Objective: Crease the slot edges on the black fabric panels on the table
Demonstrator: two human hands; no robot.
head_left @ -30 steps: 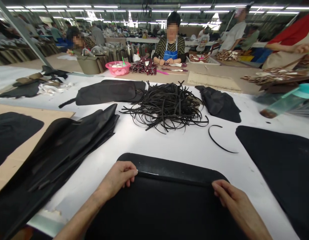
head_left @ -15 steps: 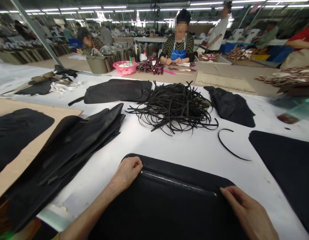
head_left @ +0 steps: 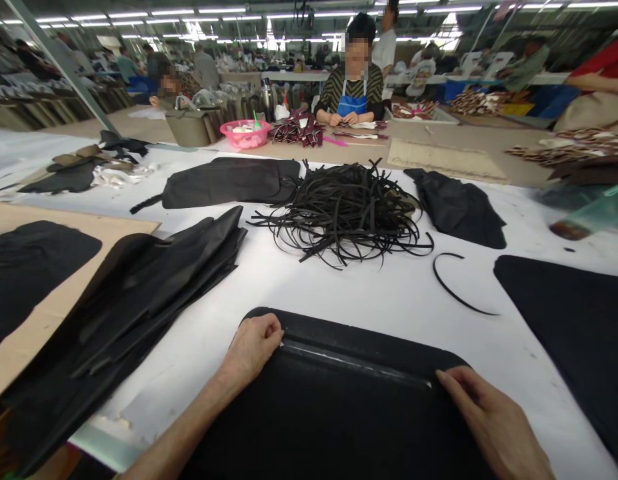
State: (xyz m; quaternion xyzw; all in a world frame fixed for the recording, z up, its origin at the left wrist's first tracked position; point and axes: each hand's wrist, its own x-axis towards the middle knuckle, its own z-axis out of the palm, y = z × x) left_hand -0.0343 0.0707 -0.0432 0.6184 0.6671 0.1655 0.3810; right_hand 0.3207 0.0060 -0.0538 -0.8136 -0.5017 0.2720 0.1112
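A large black leather-like panel (head_left: 339, 413) with rounded corners lies on the white table in front of me. Across its upper part runs a narrow band with a shiny line (head_left: 356, 365), a small pale spot at each end. My left hand (head_left: 256, 343) is closed in a pinch on the panel at the line's left end. At the right end, my right hand (head_left: 489, 413) presses thumb and fingers together at the panel. Whatever lies between the fingertips is hidden. Just beyond the panel sits a tangled heap of thin black strips (head_left: 346, 210).
One loose curved strip (head_left: 451, 293) lies right of the heap. Folded black sheets (head_left: 153, 287) hang over the front edge at left. Another black panel (head_left: 569, 333) lies at right. Farther back are a pink basket (head_left: 246, 135) and a person in a blue apron (head_left: 352, 103).
The view has shifted slightly, so the background sits a little farther left and up. Both hands keep their places on the panel.
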